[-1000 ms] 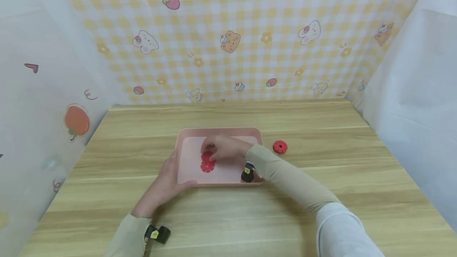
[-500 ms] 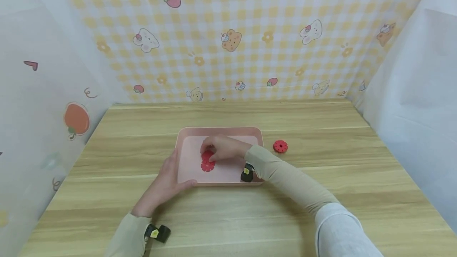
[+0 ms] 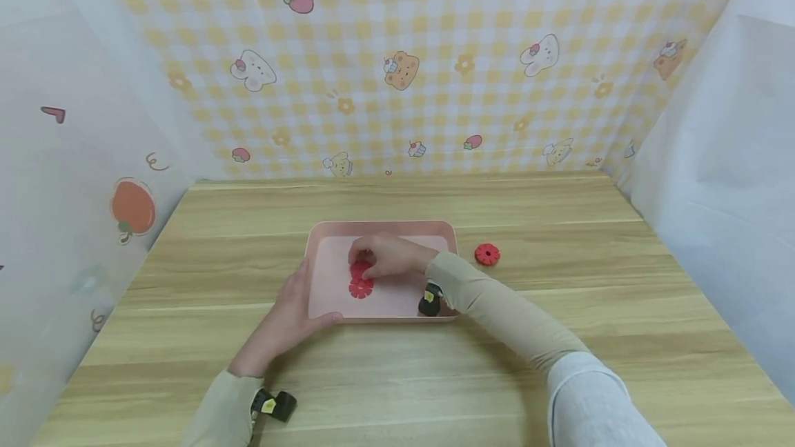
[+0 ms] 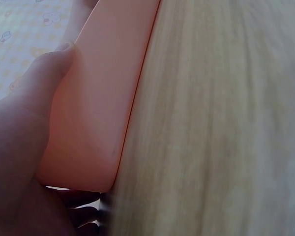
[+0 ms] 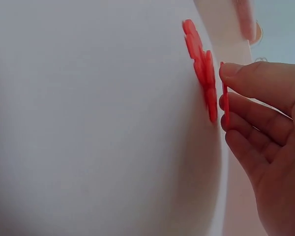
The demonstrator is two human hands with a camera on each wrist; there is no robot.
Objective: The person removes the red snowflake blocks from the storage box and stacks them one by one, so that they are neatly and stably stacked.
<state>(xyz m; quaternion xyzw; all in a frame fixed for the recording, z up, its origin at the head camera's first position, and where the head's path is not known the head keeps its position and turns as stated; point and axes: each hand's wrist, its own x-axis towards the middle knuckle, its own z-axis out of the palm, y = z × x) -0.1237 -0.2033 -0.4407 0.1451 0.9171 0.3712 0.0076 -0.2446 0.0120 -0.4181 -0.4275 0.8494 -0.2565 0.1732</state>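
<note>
Hardly anything has moved since a second ago — the right hand [image 3: 388,256] is over nearly the same spot, and the left hand [image 3: 290,312] and the pink tray [image 3: 329,288] stay put.

The right hand reaches across to the left part of the tray, knuckles up, fingers bent down. Its thumb and fingertips pinch a thin red snowflake disc [image 5: 226,105], which shows edge-on in the right wrist view. This disc is inside the tray, just beside two more red snowflake discs [image 5: 210,88] that overlap on the tray's floor. From here I cannot tell if the held one touches them.

The left hand holds the tray's near left corner, with its thumb along the front side and its fingers along the left side.

The right hand hides part of the held disc in the head view. The right sleeve [image 3: 515,319] crosses the tray's right side, and a black wrist camera [image 3: 429,301] covers some of the near right corner. Another red disc [image 3: 487,254] lies on the wooden table [image 3: 621,295], near the tray's right side — it may be more than one, stacked. A yellow checked cloth [image 3: 435,95] with cartoon animals hangs behind.
</note>
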